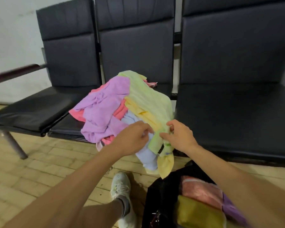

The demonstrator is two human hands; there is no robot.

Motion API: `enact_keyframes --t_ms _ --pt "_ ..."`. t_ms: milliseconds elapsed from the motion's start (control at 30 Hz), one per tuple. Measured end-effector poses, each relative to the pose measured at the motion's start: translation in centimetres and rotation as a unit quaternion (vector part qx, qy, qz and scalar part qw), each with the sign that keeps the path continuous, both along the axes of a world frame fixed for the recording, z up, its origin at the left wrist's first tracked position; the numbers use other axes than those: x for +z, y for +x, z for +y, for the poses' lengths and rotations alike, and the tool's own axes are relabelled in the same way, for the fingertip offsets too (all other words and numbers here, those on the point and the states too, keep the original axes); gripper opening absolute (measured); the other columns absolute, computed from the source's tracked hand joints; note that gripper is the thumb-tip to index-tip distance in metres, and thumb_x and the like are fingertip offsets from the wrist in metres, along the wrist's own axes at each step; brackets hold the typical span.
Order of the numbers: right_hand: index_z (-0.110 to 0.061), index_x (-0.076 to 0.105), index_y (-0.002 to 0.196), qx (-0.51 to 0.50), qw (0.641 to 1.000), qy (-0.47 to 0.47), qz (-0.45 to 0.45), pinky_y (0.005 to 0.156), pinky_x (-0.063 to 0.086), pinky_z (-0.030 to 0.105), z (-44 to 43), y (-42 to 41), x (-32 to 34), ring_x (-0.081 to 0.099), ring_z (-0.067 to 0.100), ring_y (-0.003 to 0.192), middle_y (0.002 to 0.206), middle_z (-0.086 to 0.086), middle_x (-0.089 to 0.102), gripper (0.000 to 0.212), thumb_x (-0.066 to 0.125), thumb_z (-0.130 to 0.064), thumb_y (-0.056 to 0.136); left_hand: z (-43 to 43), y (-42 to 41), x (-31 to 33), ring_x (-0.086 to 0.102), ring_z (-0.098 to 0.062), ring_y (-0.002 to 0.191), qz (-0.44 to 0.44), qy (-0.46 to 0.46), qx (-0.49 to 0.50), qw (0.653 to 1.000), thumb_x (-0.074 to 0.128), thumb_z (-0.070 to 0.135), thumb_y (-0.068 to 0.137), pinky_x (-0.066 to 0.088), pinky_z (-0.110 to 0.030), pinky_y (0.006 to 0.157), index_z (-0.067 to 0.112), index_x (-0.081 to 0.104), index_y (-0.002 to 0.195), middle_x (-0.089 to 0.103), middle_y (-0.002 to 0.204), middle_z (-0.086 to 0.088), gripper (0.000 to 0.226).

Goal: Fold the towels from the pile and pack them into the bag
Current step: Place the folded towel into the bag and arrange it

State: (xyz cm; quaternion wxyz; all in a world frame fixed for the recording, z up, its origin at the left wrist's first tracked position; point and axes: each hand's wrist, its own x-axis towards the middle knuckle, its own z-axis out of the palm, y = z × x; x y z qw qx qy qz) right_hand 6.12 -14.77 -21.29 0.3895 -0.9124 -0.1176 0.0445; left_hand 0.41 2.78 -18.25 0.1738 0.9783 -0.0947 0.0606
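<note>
At frame centre, the right hand (178, 135) pinches the green towel (148, 97) atop the pile (105, 111); the left hand (132, 137) closes on cloth beside it. The black bag (156, 198), lower right, already holds folded towels (201, 193); many remain. The pile sits on dark seats (234, 112) above a pale plank floor (39, 165).
</note>
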Motion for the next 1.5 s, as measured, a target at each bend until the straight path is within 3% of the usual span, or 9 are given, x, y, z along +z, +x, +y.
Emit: enact_keyframes --t_ms 400,500,633,700,800,900,1000,1233,1500 --pt "-0.022 0.073 0.094 -0.096 0.98 0.171 0.029 0.079 0.055 0.033 -7.0 0.6 3.2 0.062 0.012 0.091 0.094 -0.004 0.069 0.026 0.052 -0.008 0.094 -5.2 2.8 1.8 0.051 -0.008 0.082 -0.034 -0.102 0.024 0.994 0.049 0.006 0.093 0.038 -0.02 0.072 0.015 0.056 0.126 0.056 0.105 0.003 0.035" --pt "-0.015 0.072 0.093 -0.163 0.931 0.314 0.091 0.093 0.053 0.041 -10.8 1.1 3.8 0.065 0.021 0.099 0.101 0.008 0.072 0.03 0.044 -0.004 0.095 -7.7 3.5 2.0 0.054 -0.018 0.1 -0.019 -0.101 0.001 0.995 0.052 0.006 0.092 0.039 -0.022 0.08 0.017 0.04 0.141 0.046 0.125 -0.003 0.052" --pt "0.001 0.062 0.114 -0.189 0.802 0.544 0.157 0.08 0.055 0.037 -15.9 0.6 5.3 0.065 0.03 0.104 0.114 0.017 0.067 0.032 0.033 0.0 0.099 -10.9 4.3 1.6 0.051 -0.024 0.117 0.017 -0.075 -0.009 0.997 0.052 0.016 0.095 0.044 -0.035 0.097 0.018 0.024 0.15 0.032 0.145 -0.006 0.062" --pt "0.003 0.057 0.12 -0.205 0.778 0.572 0.161 0.082 0.055 0.041 -18.1 0.7 5.7 0.064 0.033 0.104 0.12 0.021 0.063 0.031 0.034 -0.003 0.1 -12.6 4.8 1.2 0.052 -0.025 0.117 0.047 -0.072 -0.011 0.996 0.051 0.021 0.096 0.045 -0.038 0.098 0.018 0.023 0.15 0.034 0.145 -0.007 0.062" --pt "0.001 0.057 0.125 -0.249 0.815 0.501 0.148 0.1 0.048 0.047 -20.7 1.3 5.9 0.057 0.039 0.118 0.129 0.022 0.06 0.032 0.039 -0.006 0.099 -15.0 5.3 0.4 0.051 -0.02 0.118 0.072 -0.037 -0.027 0.996 0.05 0.024 0.096 0.044 -0.038 0.099 0.016 0.032 0.145 0.041 0.141 -0.005 0.053" --pt "0.004 0.06 0.118 -0.241 0.936 0.252 0.048 0.082 0.046 0.035 -23.3 1.5 5.1 0.06 0.036 0.107 0.117 0.023 0.063 0.031 0.045 -0.011 0.097 -16.3 5.8 -0.1 0.045 -0.019 0.123 0.069 0.037 -0.048 0.996 0.049 0.027 0.096 0.041 -0.037 0.103 0.017 0.041 0.139 0.043 0.135 -0.002 0.044" --pt "0.003 0.065 0.098 -0.2 0.976 0.087 0.01 0.071 0.045 0.034 -25.6 0.9 4.1 0.06 0.022 0.089 0.098 0.013 0.067 0.026 0.05 -0.018 0.093 -16.7 6.2 -0.5 0.042 -0.019 0.127 0.081 0.088 -0.055 0.991 0.05 0.033 0.097 0.038 -0.037 0.106 0.02 0.04 0.142 0.041 0.138 -0.001 0.048" --pt "-0.019 0.057 0.116 -0.077 0.986 -0.148 -0.007 0.082 0.05 0.034 -28.2 0.1 3.6 0.058 0.019 0.098 0.111 0.0 0.06 0.023 0.055 -0.024 0.094 -17.9 5.6 -1.3 0.046 -0.015 0.097 -0.007 0.158 -0.085 0.984 0.045 0.028 0.101 0.044 -0.03 0.084 0.022 0.05 0.11 0.049 0.11 0.003 0.012" --pt "-0.026 0.047 0.136 0.047 0.977 -0.171 -0.119 0.097 0.041 0.03 -26.0 -0.7 1.9 0.046 0.013 0.112 0.111 -0.009 0.042 0.047 0.059 -0.041 0.093 -20.2 2.4 -0.8 0.049 -0.012 0.089 0.043 -0.079 -0.207 0.974 0.047 0.015 0.099 0.042 -0.022 0.079 0.015 0.051 0.096 0.049 0.098 0.004 0.005"
